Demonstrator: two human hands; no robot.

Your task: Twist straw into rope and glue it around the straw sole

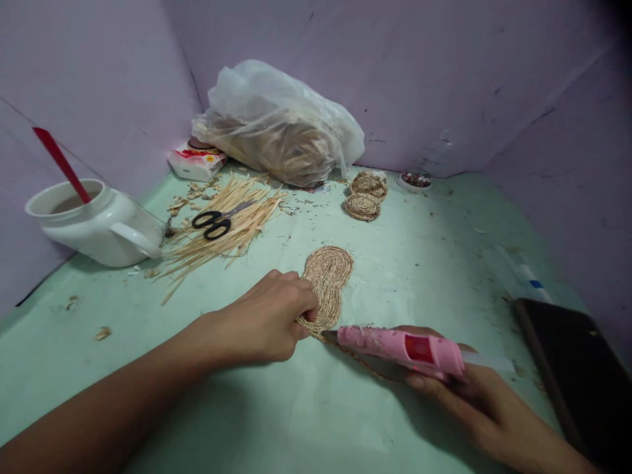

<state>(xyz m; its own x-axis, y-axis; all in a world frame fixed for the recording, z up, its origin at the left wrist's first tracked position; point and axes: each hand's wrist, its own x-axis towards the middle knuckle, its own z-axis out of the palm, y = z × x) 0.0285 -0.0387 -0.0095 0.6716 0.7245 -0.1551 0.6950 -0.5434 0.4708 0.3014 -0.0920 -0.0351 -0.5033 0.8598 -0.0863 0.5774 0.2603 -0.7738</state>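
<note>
A coiled straw-rope sole (328,276), shaped like a figure eight, lies flat on the pale green table. My left hand (281,313) pinches its near left edge between thumb and fingers. In my right hand (474,395) is a pink hot glue gun (399,347) with a clear glue stick poking out of its back. The gun's dark nozzle meets or nearly meets the sole's near end; I cannot tell whether they touch. From that end a loose braided cord (368,366) trails right, passing beneath the gun toward my right hand.
Black-handled scissors (217,222) rest on straw strips (247,232) at left. Beside them is a white jug (99,224) holding a red stick. Farther back are a plastic bag (286,125), small coiled pieces (363,206) and a small dish (413,182). A dark phone-like slab (577,368) lies right.
</note>
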